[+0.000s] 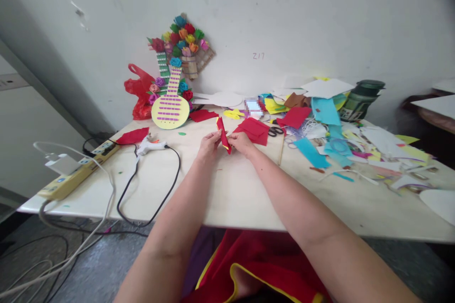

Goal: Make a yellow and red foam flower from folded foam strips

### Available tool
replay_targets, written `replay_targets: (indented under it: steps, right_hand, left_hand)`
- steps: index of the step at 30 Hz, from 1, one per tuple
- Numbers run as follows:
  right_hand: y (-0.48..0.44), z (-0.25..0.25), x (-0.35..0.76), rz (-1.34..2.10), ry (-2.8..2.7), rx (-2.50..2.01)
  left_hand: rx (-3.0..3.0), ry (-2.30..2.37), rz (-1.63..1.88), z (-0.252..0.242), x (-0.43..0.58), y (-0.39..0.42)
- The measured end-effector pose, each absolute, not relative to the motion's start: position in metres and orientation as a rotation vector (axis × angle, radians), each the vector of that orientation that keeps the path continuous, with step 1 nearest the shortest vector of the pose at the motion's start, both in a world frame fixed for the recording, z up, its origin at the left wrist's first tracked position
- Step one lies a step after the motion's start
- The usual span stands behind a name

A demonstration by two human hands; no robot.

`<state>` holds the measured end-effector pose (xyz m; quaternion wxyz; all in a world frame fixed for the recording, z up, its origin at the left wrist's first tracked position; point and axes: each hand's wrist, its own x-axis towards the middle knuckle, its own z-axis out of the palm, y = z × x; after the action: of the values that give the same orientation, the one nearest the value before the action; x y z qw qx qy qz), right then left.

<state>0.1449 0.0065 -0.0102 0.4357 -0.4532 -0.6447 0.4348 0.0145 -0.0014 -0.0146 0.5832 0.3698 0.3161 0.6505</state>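
Both my hands meet over the middle of the white table (234, 194), pinching a narrow red paper strip (222, 133) with a yellow edge. My left hand (209, 144) grips its left side with closed fingers. My right hand (241, 143) pinches its lower right end. The strip stands tilted, its top leaning to the left. A folded red sheet (254, 130) lies just behind my right hand.
A white glue gun (151, 146) with a black cord and a yellow power strip (76, 173) lie at left. A paper guitar (171, 104) and flower bouquet (185, 38) lean on the wall. Scissors (275, 130), coloured paper scraps (330, 128) and a green jar (360, 99) crowd the right.
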Motion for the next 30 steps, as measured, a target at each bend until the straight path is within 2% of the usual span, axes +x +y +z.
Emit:
replay_targets:
  steps: [19,30]
  right_hand:
    - [-0.006,0.001,0.139,0.125,-1.706,-1.505]
    - [-0.010,-0.006,0.135,-0.135,-1.867,-1.479]
  left_hand:
    - [0.884,1.042,1.656,-0.016,0.015,0.002]
    - [0.915,1.027,1.623,-0.013,0.022,-0.004]
